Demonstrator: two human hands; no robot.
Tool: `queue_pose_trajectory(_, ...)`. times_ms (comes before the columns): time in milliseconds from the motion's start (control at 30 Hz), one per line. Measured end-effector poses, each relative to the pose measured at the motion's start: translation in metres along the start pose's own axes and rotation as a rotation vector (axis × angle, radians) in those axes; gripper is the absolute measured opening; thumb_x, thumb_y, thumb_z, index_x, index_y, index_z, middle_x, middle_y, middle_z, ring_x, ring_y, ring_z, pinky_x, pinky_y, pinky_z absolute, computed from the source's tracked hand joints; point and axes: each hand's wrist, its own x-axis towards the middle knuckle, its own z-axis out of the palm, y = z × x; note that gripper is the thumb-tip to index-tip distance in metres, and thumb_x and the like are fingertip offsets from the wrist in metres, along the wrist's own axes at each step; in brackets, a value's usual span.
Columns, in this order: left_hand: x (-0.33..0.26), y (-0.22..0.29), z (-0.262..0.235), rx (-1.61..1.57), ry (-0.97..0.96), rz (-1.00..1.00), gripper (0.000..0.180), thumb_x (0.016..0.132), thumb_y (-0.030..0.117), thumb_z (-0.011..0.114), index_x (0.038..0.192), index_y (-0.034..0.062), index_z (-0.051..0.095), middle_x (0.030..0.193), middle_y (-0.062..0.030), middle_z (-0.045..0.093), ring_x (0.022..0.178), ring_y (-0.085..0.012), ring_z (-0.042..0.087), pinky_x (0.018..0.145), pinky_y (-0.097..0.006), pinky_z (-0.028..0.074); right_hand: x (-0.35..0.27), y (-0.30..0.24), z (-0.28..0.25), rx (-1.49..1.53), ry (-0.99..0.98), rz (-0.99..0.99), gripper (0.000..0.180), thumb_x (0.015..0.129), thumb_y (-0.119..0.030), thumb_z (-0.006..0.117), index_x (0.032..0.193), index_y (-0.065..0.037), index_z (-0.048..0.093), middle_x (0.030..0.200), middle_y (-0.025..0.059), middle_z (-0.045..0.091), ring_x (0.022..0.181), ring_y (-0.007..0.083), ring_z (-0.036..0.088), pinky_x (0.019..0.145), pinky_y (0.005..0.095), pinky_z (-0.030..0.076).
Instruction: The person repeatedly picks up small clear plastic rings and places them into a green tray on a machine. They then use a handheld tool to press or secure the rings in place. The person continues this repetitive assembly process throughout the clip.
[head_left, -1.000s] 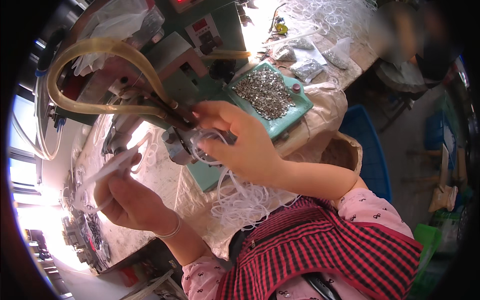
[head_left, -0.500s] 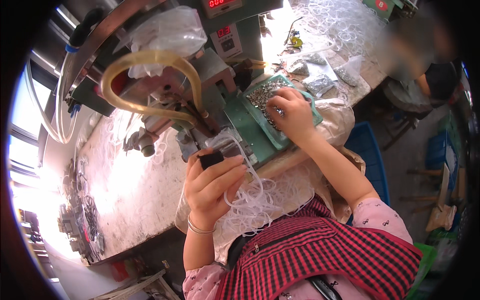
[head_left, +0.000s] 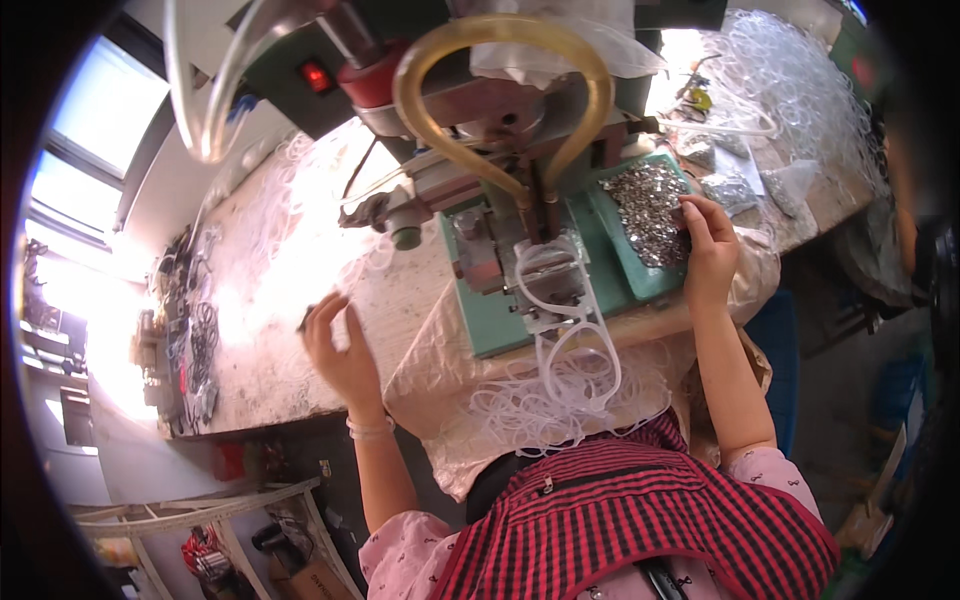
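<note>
Here, the left hand (head_left: 340, 355) is left of the machine (head_left: 505, 120), above the table (head_left: 260, 375), with its fingers a bit apart. A dark spot at its fingertips is too small to name. The right hand (head_left: 712, 255) is right of the machine, at the green tray (head_left: 648, 288) of shiny metal bits (head_left: 645, 215). Its thumb and finger are close together; I cannot tell if they pinch a bit. A looped clear tube (head_left: 589, 292) hangs at the machine's front, near a pile of clear tubes (head_left: 520, 410).
</note>
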Motion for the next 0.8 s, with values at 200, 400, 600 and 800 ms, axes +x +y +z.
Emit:
queue_pose_trajectory(200,0.069,-0.018,0.118,0.071,-0.24,0.233,0.031,0.081,0.011,0.075,0.112,0.0061,0.07,0.123,-0.0153,0.066,0.122,-0.0369,0.055,0.108,-0.048,0.04,0.01,0.004,0.045,-0.122,-0.153,-0.1,0.016,0.09,-0.003,0.067,0.104,-0.002,0.074,0.096,0.0,0.073,0.086,0.0069,0.063,0.08,0.021,0.049)
queue_pose_trajectory(400,0.072,-0.082,0.203,0.286,-0.451,-0.271,0.037,0.093,0.028,0.058,0.12,0.0057,0.069,0.126,-0.019,0.064,0.121,-0.0444,0.055,0.112,-0.066,0.027,-0.009,-0.011,0.02,-0.406,-0.155,-0.22,0.017,0.086,0.0,0.07,0.101,-0.003,0.076,0.096,0.0037,0.074,0.092,0.0112,0.066,0.086,0.0258,0.05)
queue_pose_trajectory(600,0.009,-0.043,0.113,0.432,-0.471,-0.192,0.026,0.09,0.031,0.067,0.102,0.0082,0.07,0.13,-0.0135,0.063,0.121,-0.0421,0.055,0.113,-0.063,0.03,-0.028,-0.027,-0.043,-0.522,-0.089,-0.183,0.012,0.086,-0.001,0.073,0.097,-0.003,0.076,0.095,0.0056,0.074,0.09,0.0169,0.067,0.086,0.029,0.051)
queue_pose_trajectory(800,0.025,-0.02,0.112,0.405,-0.278,-0.021,0.035,0.084,0.039,0.073,0.091,0.0052,0.076,0.12,-0.0134,0.067,0.118,-0.0366,0.056,0.107,-0.05,0.039,-0.03,-0.072,0.031,-0.288,-0.449,-0.308,0.012,0.08,0.002,0.071,0.091,-0.001,0.074,0.092,0.0091,0.072,0.089,0.0212,0.068,0.081,0.0298,0.051)
